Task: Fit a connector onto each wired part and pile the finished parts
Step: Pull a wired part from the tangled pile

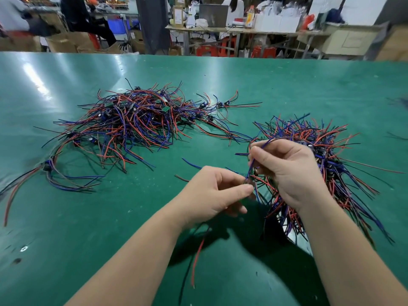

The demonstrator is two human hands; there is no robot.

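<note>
Over the green table (220, 85), my left hand (212, 195) pinches a wired part between thumb and forefinger; its red and black wires (196, 257) hang down toward me. My right hand (289, 171) pinches a blue wire (250, 171) of the same part, which arcs up past my thumb. The small part itself is mostly hidden between my fingers. A big tangled pile of wired parts (132, 120) lies at centre left. A second pile (320, 151) lies under and behind my right hand.
One loose wired part (47, 167) lies at the left, apart from the big pile. Beyond the table's far edge are benches, cardboard boxes, red stools and seated people. Bare green surface lies in front of me and at the far right.
</note>
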